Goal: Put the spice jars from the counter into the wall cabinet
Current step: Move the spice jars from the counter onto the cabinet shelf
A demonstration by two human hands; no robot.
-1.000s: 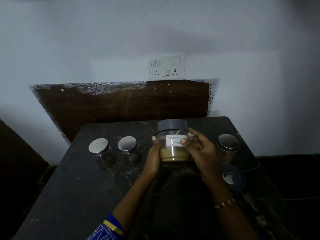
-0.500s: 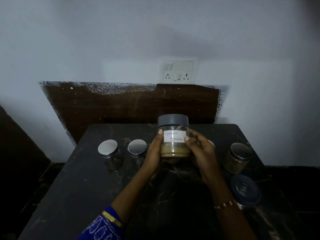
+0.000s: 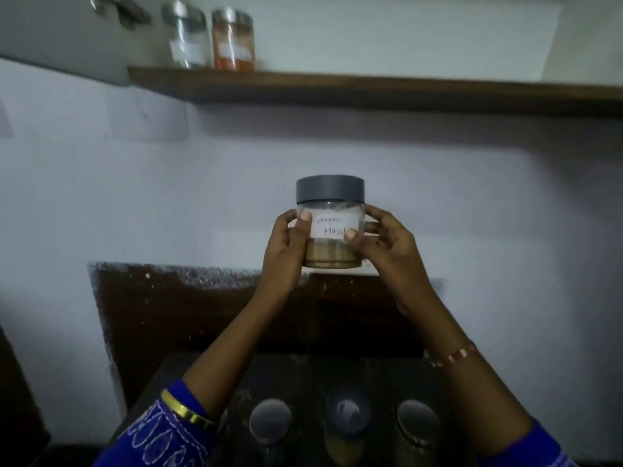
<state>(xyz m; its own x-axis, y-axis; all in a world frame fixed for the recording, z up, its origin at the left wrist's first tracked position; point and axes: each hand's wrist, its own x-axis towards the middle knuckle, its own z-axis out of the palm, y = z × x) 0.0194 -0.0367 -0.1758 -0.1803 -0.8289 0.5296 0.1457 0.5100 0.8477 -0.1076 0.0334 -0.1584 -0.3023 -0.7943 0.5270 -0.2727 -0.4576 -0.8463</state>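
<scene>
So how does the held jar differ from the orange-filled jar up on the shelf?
The Garam Masala jar is held in the air between the left hand and right hand; the orange jar stands on the shelf. The held jar has a dark grey lid and brownish powder, while the orange jar's lid looks shiny. Both carry white labels.

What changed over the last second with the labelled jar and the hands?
Both hands, left hand and right hand, raised the garam masala jar off the counter toward the shelf. The grip is unchanged; three jars remain on the counter.
</scene>
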